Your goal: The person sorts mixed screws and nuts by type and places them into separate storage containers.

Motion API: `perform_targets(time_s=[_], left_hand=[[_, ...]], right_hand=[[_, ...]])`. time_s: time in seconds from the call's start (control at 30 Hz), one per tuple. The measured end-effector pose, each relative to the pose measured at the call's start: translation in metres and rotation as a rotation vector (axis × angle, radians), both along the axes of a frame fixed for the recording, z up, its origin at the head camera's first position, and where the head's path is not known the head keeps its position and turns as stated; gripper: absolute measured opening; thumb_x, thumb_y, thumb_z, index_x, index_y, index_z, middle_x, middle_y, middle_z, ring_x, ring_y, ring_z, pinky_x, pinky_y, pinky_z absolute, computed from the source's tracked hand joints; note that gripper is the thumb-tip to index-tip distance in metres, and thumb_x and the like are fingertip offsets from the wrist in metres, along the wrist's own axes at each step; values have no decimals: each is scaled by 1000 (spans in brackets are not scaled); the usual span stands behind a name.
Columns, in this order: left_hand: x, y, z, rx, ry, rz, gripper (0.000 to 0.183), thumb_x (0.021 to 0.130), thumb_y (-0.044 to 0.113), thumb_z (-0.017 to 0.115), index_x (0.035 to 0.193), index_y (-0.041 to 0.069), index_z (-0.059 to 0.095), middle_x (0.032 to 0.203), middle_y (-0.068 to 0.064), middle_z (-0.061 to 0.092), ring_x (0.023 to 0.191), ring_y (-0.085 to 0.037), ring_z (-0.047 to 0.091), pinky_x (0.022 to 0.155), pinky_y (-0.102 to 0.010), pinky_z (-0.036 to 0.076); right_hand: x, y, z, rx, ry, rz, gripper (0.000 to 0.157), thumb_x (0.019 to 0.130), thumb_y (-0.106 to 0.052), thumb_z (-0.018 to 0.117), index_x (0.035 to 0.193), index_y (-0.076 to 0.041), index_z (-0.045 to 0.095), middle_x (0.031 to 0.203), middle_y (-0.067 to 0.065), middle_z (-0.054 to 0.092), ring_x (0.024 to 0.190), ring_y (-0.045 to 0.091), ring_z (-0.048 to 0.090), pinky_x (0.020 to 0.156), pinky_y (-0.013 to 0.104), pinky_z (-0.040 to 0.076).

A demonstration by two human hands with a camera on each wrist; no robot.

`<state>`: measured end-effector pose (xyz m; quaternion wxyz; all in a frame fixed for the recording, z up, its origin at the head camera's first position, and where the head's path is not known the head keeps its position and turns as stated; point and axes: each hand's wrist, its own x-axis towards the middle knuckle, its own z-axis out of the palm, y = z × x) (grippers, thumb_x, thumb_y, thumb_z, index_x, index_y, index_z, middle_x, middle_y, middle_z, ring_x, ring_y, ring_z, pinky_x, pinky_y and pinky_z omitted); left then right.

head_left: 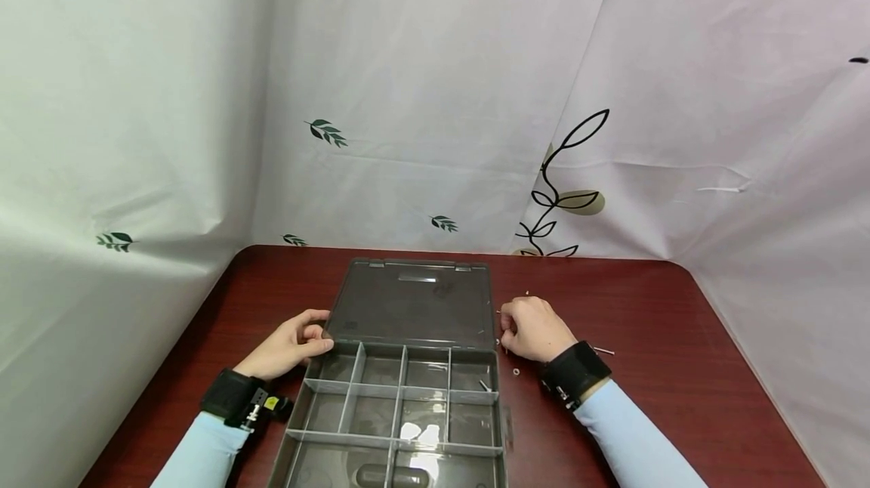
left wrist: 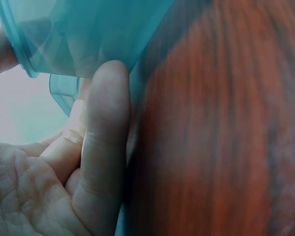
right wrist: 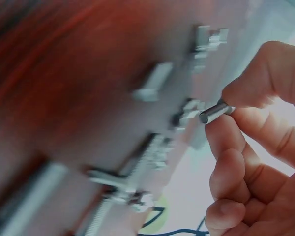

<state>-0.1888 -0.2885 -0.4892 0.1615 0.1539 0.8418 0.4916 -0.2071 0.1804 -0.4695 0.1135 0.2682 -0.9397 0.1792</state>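
A grey see-through compartment box [head_left: 347, 439] lies on the table with its lid [head_left: 418, 307] folded back. My left hand [head_left: 288, 344] grips the box's left side near the hinge. In the left wrist view, the thumb [left wrist: 108, 108] presses the plastic wall, and the other fingers are partly hidden behind it. To the right of the lid, my right hand [head_left: 537, 329] is low over the table. Its thumb and index finger pinch a small metal cylinder [right wrist: 215, 112], whose exact kind I cannot tell. One thin metal piece [head_left: 485, 385] lies in a right-hand compartment.
Several loose metal fasteners, blurred, lie by the right hand, among them a short piece [right wrist: 155, 81]. A small nut [head_left: 516, 372] and a long screw [head_left: 603, 350] are on the dark red table [head_left: 680, 367]. A patterned white cloth [head_left: 435, 95] hangs behind and at the sides.
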Motion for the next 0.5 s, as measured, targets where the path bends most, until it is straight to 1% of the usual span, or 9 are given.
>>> perform_targets(time_s=[0.1, 0.17, 0.33, 0.5], left_hand=[[0, 0, 0, 2, 7, 1, 72, 96, 30, 64, 149, -5, 31, 88, -9, 59, 68, -13, 53, 62, -31, 45], [0, 0, 0, 4, 10, 2, 71, 96, 29, 64, 149, -5, 31, 87, -9, 58, 68, -13, 53, 62, -31, 45], [1, 0, 1, 6, 10, 4, 72, 96, 29, 64, 149, -6, 31, 87, -8, 57, 66, -12, 51, 62, -31, 45], [1, 1, 1, 10, 9, 3, 71, 96, 28, 64, 149, -6, 31, 87, -8, 58, 66, -12, 51, 62, -31, 45]], right_hand=[[6, -2, 12, -31, -21, -3, 23, 67, -8, 66, 64, -25, 50, 63, -11, 41, 58, 7, 39, 55, 27, 36], [11, -5, 21, -56, -13, 11, 23, 67, -9, 66, 66, -26, 51, 65, -11, 43, 59, 7, 41, 56, 27, 37], [24, -14, 39, -111, 51, 97, 23, 67, -9, 66, 69, -29, 54, 68, -12, 49, 63, 4, 43, 61, 27, 39], [37, -25, 52, -159, 75, 192, 27, 69, -7, 66, 71, -30, 53, 70, -14, 50, 66, 3, 46, 62, 24, 40]])
